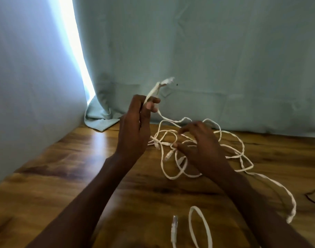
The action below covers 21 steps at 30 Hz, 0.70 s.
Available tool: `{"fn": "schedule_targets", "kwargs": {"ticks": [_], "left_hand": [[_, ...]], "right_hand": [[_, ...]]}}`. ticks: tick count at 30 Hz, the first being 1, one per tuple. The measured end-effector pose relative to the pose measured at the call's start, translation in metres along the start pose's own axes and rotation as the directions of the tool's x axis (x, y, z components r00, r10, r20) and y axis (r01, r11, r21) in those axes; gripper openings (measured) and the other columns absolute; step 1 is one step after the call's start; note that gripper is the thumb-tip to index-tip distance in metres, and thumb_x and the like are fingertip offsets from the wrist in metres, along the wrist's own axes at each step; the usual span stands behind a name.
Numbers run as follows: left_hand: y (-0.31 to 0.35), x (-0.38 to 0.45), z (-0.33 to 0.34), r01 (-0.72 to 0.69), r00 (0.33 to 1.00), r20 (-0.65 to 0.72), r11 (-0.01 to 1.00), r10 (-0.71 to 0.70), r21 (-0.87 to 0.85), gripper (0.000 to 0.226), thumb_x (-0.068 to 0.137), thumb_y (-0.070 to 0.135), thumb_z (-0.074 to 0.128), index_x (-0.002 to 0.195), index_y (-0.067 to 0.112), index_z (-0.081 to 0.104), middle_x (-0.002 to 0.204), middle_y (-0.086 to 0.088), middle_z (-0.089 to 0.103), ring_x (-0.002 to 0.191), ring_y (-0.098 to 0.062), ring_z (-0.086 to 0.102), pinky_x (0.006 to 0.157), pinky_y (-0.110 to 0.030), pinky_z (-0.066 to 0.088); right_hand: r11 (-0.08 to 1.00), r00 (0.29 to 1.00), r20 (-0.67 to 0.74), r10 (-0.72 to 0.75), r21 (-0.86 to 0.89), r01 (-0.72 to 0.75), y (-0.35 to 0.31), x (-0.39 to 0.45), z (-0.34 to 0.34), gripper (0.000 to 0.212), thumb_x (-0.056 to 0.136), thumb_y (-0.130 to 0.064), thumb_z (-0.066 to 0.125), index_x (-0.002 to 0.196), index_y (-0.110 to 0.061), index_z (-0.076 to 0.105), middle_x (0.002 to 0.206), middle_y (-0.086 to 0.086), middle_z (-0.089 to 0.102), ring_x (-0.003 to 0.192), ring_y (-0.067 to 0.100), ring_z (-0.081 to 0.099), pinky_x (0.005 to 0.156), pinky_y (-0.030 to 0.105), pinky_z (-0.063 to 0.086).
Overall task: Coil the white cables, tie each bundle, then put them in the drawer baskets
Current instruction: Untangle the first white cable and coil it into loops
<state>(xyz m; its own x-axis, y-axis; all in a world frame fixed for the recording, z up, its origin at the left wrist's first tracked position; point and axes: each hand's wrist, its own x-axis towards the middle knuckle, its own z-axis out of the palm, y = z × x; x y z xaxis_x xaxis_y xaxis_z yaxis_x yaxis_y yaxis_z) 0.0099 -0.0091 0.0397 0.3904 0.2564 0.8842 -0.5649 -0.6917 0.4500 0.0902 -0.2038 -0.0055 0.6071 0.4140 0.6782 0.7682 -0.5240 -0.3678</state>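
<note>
A tangle of flat white cables (230, 149) lies on the wooden table (81, 167), spreading right of centre. My left hand (135, 127) is raised above the table and pinches one white cable near its plug end (166, 81), which sticks up past the fingers. From there the cable hangs down into the tangle. My right hand (198, 145) is low over the tangle, fingers curled, pinching a strand beside a plug (168, 155). Another white cable (199, 226) with a clear plug (174, 222) loops at the near edge.
A pale blue-green curtain (207, 59) hangs right behind the table, with a bright gap of daylight (72, 42) at the left. A thin dark wire (314, 196) lies at the right edge. Bare wood shows to the left of my arms.
</note>
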Motion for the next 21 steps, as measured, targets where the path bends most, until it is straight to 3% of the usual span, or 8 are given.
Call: {"fn": "schedule_targets", "kwargs": {"ticks": [2,4,7,9,12,14,18,21], "left_hand": [[0.008,-0.005,0.001,-0.041,0.999,0.033,0.999,0.041,-0.007,0.022,0.110,0.016,0.045,0.117,0.010,0.065,0.092,0.003,0.068,0.067,-0.013,0.058,0.058,-0.025,0.040],[0.019,-0.007,0.006,-0.182,0.980,0.094,0.982,0.177,0.051,0.021,0.108,0.014,0.049,0.112,0.005,0.067,0.093,-0.003,0.067,0.076,-0.015,0.057,0.065,-0.028,0.042],[0.025,-0.017,0.019,-0.390,0.908,0.208,0.915,0.364,0.102,0.016,0.103,0.012,0.058,0.104,0.002,0.071,0.101,-0.009,0.069,0.091,-0.021,0.059,0.079,-0.033,0.041],[0.024,-0.023,0.025,-0.406,0.895,0.251,0.907,0.370,0.109,0.017,0.101,0.018,0.062,0.104,0.006,0.074,0.106,-0.009,0.068,0.096,-0.026,0.059,0.083,-0.031,0.038],[0.026,-0.029,0.029,-0.358,0.904,0.263,0.933,0.337,0.034,0.021,0.101,0.025,0.061,0.100,0.008,0.074,0.107,-0.005,0.069,0.103,-0.026,0.060,0.089,-0.034,0.041],[0.031,-0.028,0.028,-0.305,0.914,0.252,0.948,0.317,-0.085,0.020,0.101,0.020,0.061,0.097,0.005,0.073,0.101,-0.004,0.072,0.100,-0.023,0.064,0.087,-0.034,0.047],[0.042,-0.025,0.023,0.006,0.959,0.272,0.950,0.083,-0.312,0.022,0.104,0.022,0.054,0.090,0.010,0.067,0.076,0.001,0.066,0.068,-0.012,0.064,0.062,-0.027,0.049],[0.041,-0.021,0.021,0.208,0.950,0.306,0.862,-0.065,-0.462,0.028,0.105,0.028,0.050,0.089,0.009,0.063,0.068,-0.006,0.059,0.060,-0.030,0.058,0.062,-0.053,0.052]], "right_hand": [[0.994,0.973,-0.225,0.044,0.110,-0.019,-0.007,0.002,-0.009,0.040,0.088,-0.032,0.081,0.124,-0.025,0.063,0.124,-0.009,0.056,0.113,0.012,0.057,0.095,0.039,0.053],[0.982,0.945,-0.315,0.087,0.189,-0.027,-0.011,0.003,-0.018,0.050,0.089,-0.028,0.081,0.133,-0.027,0.058,0.129,-0.009,0.055,0.115,0.011,0.058,0.093,0.038,0.055],[0.958,0.950,-0.291,0.113,0.285,-0.027,-0.012,0.001,-0.027,0.060,0.088,-0.027,0.082,0.142,-0.028,0.054,0.138,-0.010,0.058,0.123,0.009,0.056,0.095,0.033,0.053],[0.925,0.967,-0.230,0.110,0.379,-0.015,-0.016,0.001,-0.031,0.062,0.091,-0.022,0.079,0.146,-0.025,0.051,0.142,-0.010,0.059,0.129,0.008,0.056,0.101,0.034,0.053],[0.848,0.986,-0.147,0.085,0.530,0.006,-0.022,0.002,-0.033,0.056,0.096,-0.011,0.072,0.148,-0.017,0.050,0.143,-0.003,0.062,0.134,0.010,0.058,0.107,0.031,0.052],[0.822,0.987,-0.141,0.081,0.569,0.014,-0.022,0.003,-0.034,0.047,0.097,-0.005,0.071,0.142,-0.012,0.058,0.135,0.002,0.068,0.128,0.016,0.063,0.106,0.040,0.054],[0.802,0.984,-0.143,0.105,0.597,0.001,-0.019,0.004,-0.036,0.034,0.094,-0.003,0.074,0.127,-0.007,0.068,0.119,0.005,0.074,0.114,0.020,0.070,0.096,0.039,0.058],[0.757,0.992,-0.090,0.085,0.654,-0.005,-0.018,0.004,-0.042,0.050,0.092,-0.002,0.074,0.138,-0.015,0.058,0.127,0.004,0.071,0.121,0.021,0.067,0.099,0.039,0.057]]}}
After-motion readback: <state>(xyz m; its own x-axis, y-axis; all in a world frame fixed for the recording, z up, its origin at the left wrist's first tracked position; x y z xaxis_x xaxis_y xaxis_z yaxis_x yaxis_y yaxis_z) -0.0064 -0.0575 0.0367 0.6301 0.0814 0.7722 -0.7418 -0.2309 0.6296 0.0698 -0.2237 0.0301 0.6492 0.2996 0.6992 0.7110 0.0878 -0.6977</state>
